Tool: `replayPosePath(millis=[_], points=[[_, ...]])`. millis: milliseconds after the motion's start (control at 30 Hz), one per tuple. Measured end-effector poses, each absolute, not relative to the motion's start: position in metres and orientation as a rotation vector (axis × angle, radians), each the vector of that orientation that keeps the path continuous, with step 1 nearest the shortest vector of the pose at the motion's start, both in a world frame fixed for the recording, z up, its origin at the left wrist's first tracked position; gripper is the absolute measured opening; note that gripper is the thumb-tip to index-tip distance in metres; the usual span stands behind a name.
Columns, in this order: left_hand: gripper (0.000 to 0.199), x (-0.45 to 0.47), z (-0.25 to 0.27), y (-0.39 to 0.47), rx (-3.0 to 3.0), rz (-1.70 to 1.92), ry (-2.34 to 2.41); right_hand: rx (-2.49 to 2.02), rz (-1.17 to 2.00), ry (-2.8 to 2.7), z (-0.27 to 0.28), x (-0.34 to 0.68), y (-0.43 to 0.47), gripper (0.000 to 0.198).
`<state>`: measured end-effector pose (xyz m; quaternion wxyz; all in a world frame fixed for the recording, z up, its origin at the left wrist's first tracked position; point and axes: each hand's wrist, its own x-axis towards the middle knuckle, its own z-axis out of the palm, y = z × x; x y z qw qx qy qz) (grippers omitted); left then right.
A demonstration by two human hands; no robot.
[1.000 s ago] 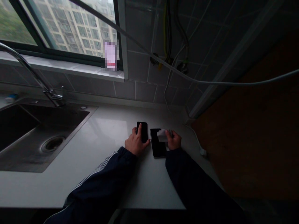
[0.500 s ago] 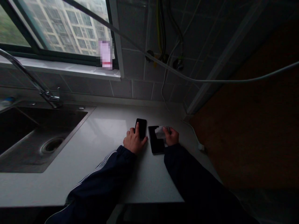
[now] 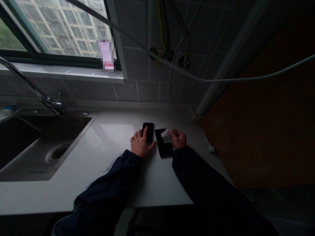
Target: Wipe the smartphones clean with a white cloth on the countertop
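Observation:
My left hand (image 3: pixel 141 143) rests with fingers spread over a black phone (image 3: pixel 149 132) that lies on the white counter (image 3: pixel 108 183). Its index finger touches the dark screen. Just right of it lies a larger black device with a dark glossy face (image 3: pixel 165 149), perhaps a tablet or big phone. Above that face my right hand (image 3: pixel 179 139) pinches a thin white cloth or tissue (image 3: pixel 166 135), which covers part of the device. The far right edge of the device is hidden by the hand and sleeve.
A steel sink (image 3: pixel 71 154) with a chrome faucet (image 3: pixel 49 101) is at the left. A white cable (image 3: pixel 221 80) hangs across the view. A white plug (image 3: pixel 211 149) lies by the counter's right edge, beside a brown wooden surface (image 3: pixel 261 137). A window is behind.
The view has shifted slightly. My left hand stays on the phone, and my right hand still holds the white cloth or tissue over the larger device.

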<state>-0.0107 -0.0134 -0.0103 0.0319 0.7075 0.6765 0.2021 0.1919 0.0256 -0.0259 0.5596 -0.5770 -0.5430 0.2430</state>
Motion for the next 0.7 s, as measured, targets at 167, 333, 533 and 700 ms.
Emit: replayPosePath(millis=[167, 333, 533, 700], points=[[0.091, -0.013, -0.014, -0.012, 2.214, 0.634, 1.966, -1.354, 0.442, -1.374, -0.032, 0.190, 0.027, 0.034], [0.097, -0.013, -0.010, -0.013, 2.168, 0.636, 1.995, -1.320, 0.345, -1.452, -0.038, 0.190, 0.028, 0.024], [0.095, -0.012, -0.011, -0.012, 2.189, 0.641, 1.970, -1.271, 0.337, -1.511, -0.037, 0.190, 0.026, 0.024], [0.097, -0.012, -0.012, -0.011, 2.180, 0.640, 1.965, -1.242, 0.384, -1.519, -0.035, 0.188, 0.025, 0.023]])
